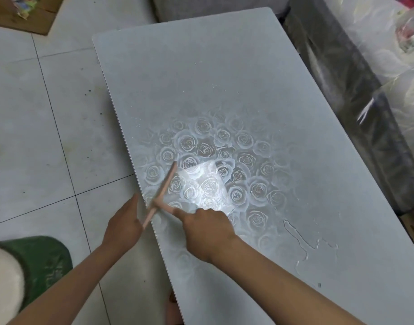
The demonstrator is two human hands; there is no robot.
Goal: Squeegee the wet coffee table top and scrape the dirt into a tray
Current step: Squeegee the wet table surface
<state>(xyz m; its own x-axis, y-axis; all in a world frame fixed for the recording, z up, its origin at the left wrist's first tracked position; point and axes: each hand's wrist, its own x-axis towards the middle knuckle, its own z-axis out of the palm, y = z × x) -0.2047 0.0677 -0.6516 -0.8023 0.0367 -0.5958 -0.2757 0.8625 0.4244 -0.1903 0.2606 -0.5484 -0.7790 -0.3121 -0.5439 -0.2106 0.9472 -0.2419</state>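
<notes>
— Where's the squeegee?
— I see the pink squeegee [164,186] lying along the table [224,66] at its left edge, its handle gripped by the right hand [201,228].
— And the other?
— The left hand [122,225] sits just beside the blade's near end, thumb raised (grip unclear).

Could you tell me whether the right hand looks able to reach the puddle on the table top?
Probably yes: the puddle lies on the table top close to the right of the right hand, nothing stands between them, though that hand grips the squeegee handle.
</notes>
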